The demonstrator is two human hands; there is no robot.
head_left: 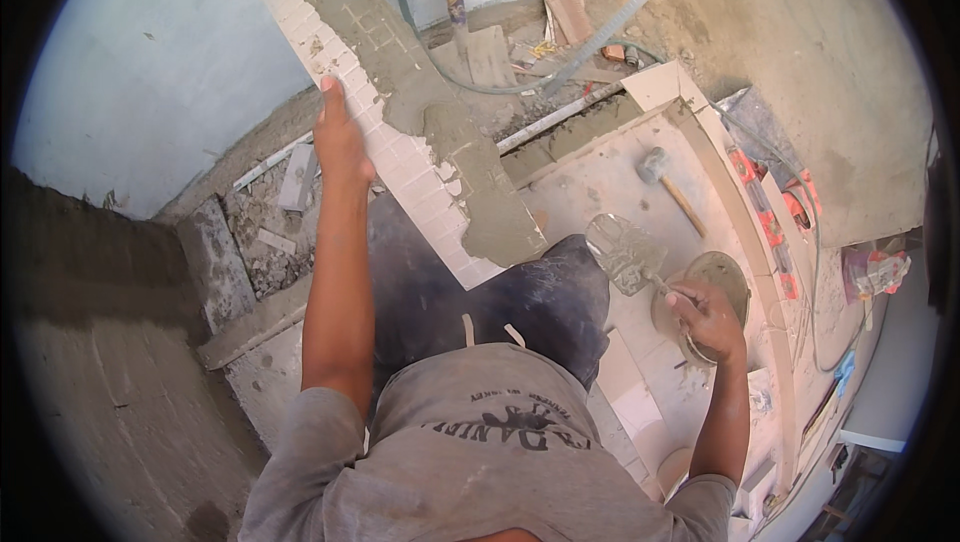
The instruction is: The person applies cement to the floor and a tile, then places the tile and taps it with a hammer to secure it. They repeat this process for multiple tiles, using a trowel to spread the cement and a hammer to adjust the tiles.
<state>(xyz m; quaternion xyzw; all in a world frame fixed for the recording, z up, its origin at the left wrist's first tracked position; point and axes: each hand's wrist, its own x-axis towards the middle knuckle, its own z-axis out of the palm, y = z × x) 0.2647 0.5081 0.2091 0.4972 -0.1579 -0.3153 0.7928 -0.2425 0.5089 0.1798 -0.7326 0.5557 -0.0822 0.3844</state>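
Head view, left hand: our left hand (345,137) is clamped on the long outer edge of the tile, one digit up along the rim and the others mostly hidden, so we can't tell how they're set underneath.
Tile: a long pale plank tile (405,167) with a gridded back, slanting from the top edge of the view down to just above our lap; whether it's resting on a leg, we can't tell.
Mortar: a thick, ragged grey layer of mortar (470,162) covers the tile's right side, leaving a pale strip bare on the left.
Right hand: our right hand (710,320) is curled tight round the handle of a trowel (625,254); its blade is smeared grey, near the tile's lower end but apart from it.
Bucket: the round bucket (664,320) sits below that hand, grey stuff inside.
Floor bits: a mallet (683,205) with a wooden handle lies beyond the trowel, and an orange-red bar (765,217) lies farther right.
Back by the wall: a wooden-handled shovel (490,57), plus some stacked tile pieces (568,12).
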